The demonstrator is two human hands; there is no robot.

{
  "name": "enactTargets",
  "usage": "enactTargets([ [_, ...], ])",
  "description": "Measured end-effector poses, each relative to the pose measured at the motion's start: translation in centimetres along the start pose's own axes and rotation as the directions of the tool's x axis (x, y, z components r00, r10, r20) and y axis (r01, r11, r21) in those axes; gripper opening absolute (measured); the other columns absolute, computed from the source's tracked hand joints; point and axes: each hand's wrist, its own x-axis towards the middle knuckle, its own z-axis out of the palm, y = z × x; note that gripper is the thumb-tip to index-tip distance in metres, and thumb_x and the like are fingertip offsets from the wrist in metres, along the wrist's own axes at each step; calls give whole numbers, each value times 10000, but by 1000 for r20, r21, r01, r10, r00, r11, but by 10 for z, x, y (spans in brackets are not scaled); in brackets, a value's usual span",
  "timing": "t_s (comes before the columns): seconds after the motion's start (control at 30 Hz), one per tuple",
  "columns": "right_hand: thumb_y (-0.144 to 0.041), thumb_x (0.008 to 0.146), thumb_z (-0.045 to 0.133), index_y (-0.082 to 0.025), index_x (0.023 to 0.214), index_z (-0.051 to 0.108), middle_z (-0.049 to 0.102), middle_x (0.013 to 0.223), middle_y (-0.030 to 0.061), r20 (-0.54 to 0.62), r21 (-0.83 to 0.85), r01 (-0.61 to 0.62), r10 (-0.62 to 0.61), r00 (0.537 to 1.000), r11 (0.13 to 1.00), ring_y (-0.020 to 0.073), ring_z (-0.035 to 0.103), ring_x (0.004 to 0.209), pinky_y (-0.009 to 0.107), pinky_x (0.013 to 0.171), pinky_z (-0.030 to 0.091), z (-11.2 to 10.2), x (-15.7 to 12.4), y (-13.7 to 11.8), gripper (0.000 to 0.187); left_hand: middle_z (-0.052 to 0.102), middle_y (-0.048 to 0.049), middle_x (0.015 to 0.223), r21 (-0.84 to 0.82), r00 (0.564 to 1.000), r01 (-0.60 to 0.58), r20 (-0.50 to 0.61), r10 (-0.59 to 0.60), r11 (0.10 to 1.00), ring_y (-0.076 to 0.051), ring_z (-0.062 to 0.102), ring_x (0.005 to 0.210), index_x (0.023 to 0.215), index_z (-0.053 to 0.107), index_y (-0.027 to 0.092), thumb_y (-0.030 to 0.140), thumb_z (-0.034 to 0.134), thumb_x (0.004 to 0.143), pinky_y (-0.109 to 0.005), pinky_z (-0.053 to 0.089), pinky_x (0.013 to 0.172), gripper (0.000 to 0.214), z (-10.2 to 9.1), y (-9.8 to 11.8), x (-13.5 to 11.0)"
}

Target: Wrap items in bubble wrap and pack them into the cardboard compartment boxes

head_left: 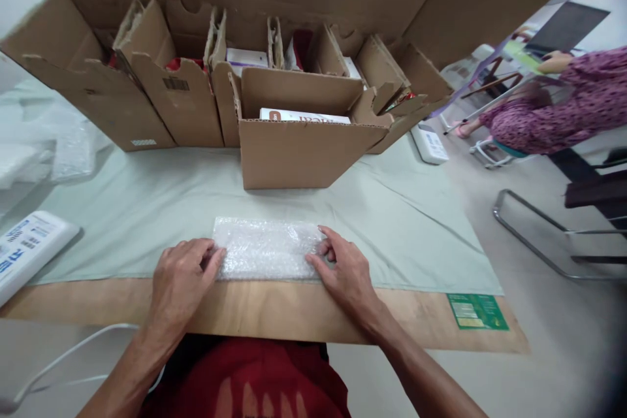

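A flat rectangular piece of bubble wrap (267, 248) lies on the pale green cloth near the table's front edge. My left hand (183, 277) grips its left end, thumb on top and fingers curled at the edge. At the right end, my right hand (347, 271) pinches the bubble wrap between thumb and fingers. Whether anything is inside the wrap I cannot tell. Just beyond it stands an open cardboard box (304, 157), with a white printed carton (306, 116) showing inside.
Behind stands a row of open cardboard holders (191, 104) with packets in them. Clear plastic wrapping (73, 144) is heaped at left. White labelled packs lie at left (29, 248) and far right (430, 144). A green card (477, 311) is on the wooden edge. A person (553, 104) sits at right.
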Motion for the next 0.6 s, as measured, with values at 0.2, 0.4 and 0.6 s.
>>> enactTargets([
  [0.2, -431, 950, 586, -194, 1377, 541, 704, 1162, 128, -2, -83, 89, -90, 996, 993, 300, 655, 965, 459, 851, 488, -11, 15, 7, 490, 727, -80, 950, 64, 1000, 4, 4, -4, 998, -225, 660, 720, 999, 692, 179, 452, 484, 982, -371, 471, 748, 343, 4, 1, 6],
  [0.4, -415, 918, 642, -195, 1114, 670, 636, 1359, 166, 104, -118, 154, -142, 984, 981, 366, 590, 1191, 503, 926, 472, -2, 42, 9, 297, 716, -51, 935, 46, 968, 188, 159, -193, 981, -219, 623, 723, 1336, 571, 154, 442, 515, 900, -330, 432, 658, 525, -3, 10, 21],
  [0.6, -338, 912, 626, -222, 870, 604, 728, 1082, 79, 106, 198, 48, -70, 992, 979, 244, 675, 943, 377, 829, 500, -6, 31, 1, 125, 532, 48, 568, -111, 928, 262, 300, -219, 959, -154, 493, 531, 772, 606, 242, 457, 548, 785, -281, 354, 562, 224, -12, 14, 32],
])
